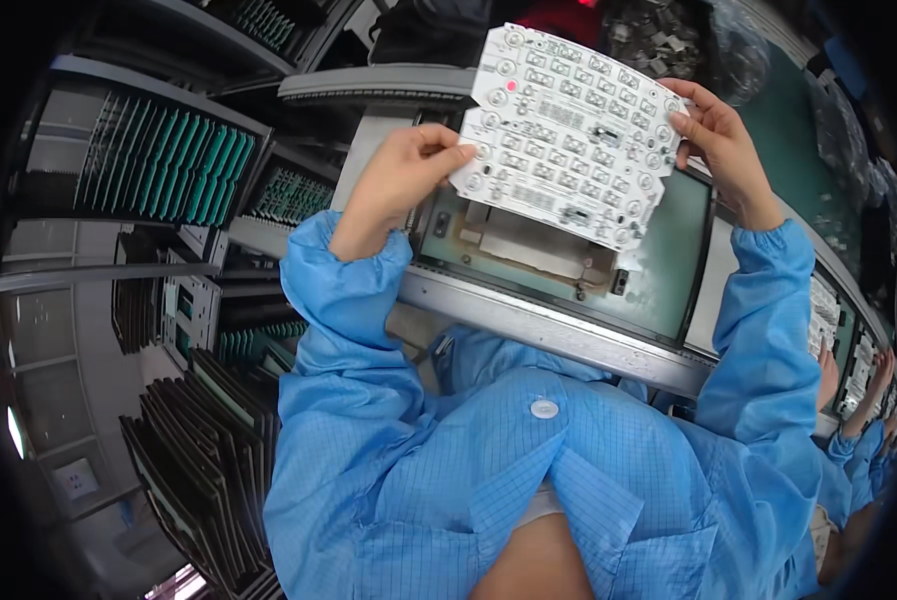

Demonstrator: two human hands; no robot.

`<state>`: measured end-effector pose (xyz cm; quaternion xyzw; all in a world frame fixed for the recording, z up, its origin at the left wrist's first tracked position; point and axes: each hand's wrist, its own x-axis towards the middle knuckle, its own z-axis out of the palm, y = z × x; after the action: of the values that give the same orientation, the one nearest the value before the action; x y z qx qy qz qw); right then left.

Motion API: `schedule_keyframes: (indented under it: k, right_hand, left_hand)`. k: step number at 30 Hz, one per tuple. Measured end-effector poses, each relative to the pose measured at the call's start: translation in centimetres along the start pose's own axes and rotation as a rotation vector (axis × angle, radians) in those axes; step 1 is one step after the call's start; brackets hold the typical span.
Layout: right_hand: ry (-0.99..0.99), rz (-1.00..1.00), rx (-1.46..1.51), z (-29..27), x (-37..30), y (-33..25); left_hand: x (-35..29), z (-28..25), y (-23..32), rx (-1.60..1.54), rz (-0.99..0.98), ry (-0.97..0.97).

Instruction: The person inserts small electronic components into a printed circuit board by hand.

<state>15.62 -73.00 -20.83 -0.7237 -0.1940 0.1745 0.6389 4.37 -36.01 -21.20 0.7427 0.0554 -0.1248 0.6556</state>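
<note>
A white circuit board (568, 135) with rows of small parts and a pink dot near its left edge is held up in front of me. My left hand (408, 175) pinches its left edge between thumb and fingers. At the opposite edge my right hand (718, 140) grips it the same way, closed on the rim. The board is tilted and hangs above a green work surface with a metal rail. Partly covered by it, a fixture plate (538, 250) with a pale rectangle and dark small blocks lies below.
Racks of green boards (168, 160) stand at the left. Stacked dark trays (203, 470) lean at the lower left. A metal rail (558, 325) runs along the near edge. Clear plastic bags (743, 50) lie at the back right. Co-workers' hands (880, 375) show at the far right.
</note>
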Motion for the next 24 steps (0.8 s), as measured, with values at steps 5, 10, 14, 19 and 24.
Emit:
schedule_keyframes:
  k: [5,10,14,19,24]
  right_hand:
    - [-0.03,0.113,-0.044,2.1,0.7,2.4]
    - [-0.036,0.233,-0.069,3.1,1.7,4.2]
    - [-0.124,0.266,-0.057,3.4,2.3,4.8]
    - [-0.056,0.239,-0.195,3.6,2.0,4.8]
    - [0.019,0.189,-0.424,4.4,1.8,4.0]
  left_hand:
    - [-1.1,0.8,-4.0,0.203,0.138,0.224]
    - [-2.0,0.6,-4.9,0.497,0.239,0.306]
    - [-1.3,0.5,-4.7,0.622,0.291,0.3]
    - [0.0,1.3,-4.0,0.593,0.196,0.259]
    - [0.6,4.4,-3.0,0.877,0.513,0.479]
